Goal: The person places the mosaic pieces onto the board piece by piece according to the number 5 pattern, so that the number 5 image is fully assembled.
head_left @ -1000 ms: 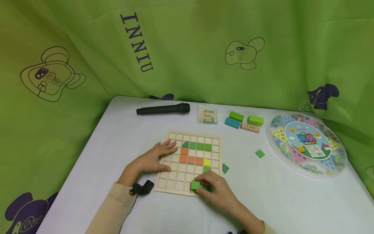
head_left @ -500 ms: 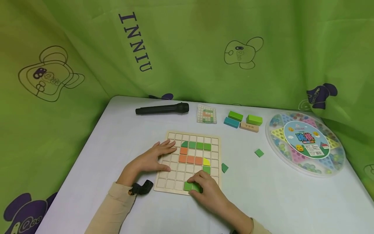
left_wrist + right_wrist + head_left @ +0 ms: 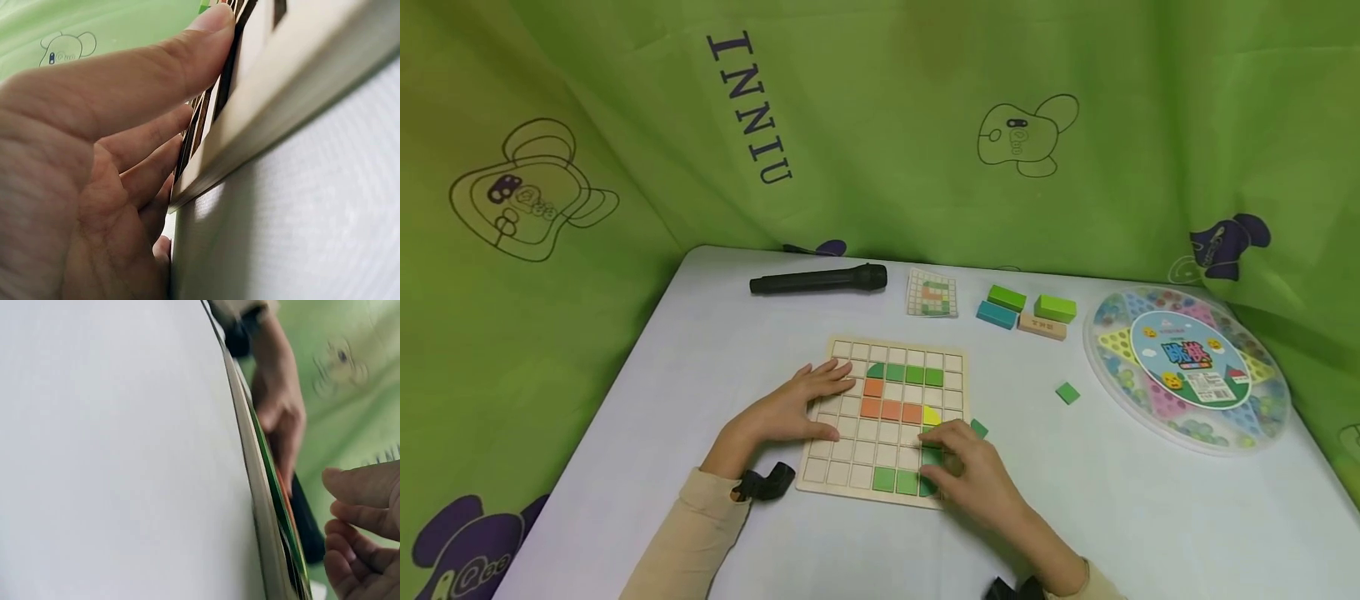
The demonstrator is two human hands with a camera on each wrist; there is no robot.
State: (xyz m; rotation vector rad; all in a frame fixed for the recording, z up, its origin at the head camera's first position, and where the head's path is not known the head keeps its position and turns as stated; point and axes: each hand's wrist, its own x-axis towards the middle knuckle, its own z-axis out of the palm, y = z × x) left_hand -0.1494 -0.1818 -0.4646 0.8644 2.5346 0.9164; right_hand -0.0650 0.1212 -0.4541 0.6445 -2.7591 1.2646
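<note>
A wooden grid board (image 3: pixel 865 429) lies on the table, bearing green, orange and yellow tiles. My left hand (image 3: pixel 790 408) rests on its left edge with fingers spread; in the left wrist view the thumb (image 3: pixel 212 22) reaches over the rim. Over the lower right of the board hovers my right hand (image 3: pixel 976 471), thumb and fingers apart, nothing between them; the right wrist view shows its fingers (image 3: pixel 356 487) loosely bent. Beside it, a green square tile (image 3: pixel 883 479) sits in the bottom row. The right hand partly covers tiles in the right columns.
A green tile (image 3: pixel 979 428) lies off the board's right edge, a green square tile (image 3: pixel 1067 393) farther right. Behind are a black microphone (image 3: pixel 820 280), a pattern card (image 3: pixel 932 293), several wooden blocks (image 3: pixel 997 314) and a round Chinese checkers box (image 3: pixel 1187 367).
My right hand has set a green square tile into the bottom row, let go of it, and drawn back to the right. The left hand has stayed in place.
</note>
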